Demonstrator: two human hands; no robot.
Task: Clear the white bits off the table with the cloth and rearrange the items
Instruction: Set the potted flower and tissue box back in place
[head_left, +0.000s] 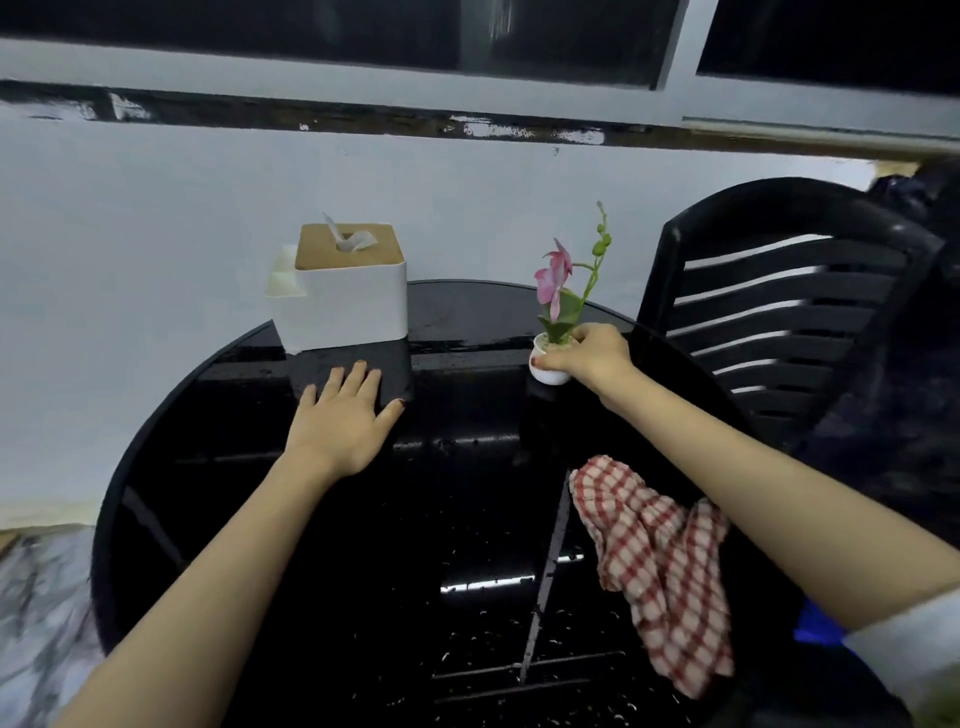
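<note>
A round glossy black table fills the view. Small white bits are scattered over its near half. A red-and-white checked cloth lies crumpled at the near right, partly under my right forearm. My right hand grips a small white pot with a pink artificial flower at the far right of the table. A white tissue box with a wooden lid stands at the far left. My left hand rests flat on the table just in front of the box, fingers spread, holding nothing.
A black slatted plastic chair stands close against the table's right side. A pale wall runs behind the table, with dark windows above. Marbled floor shows at the lower left.
</note>
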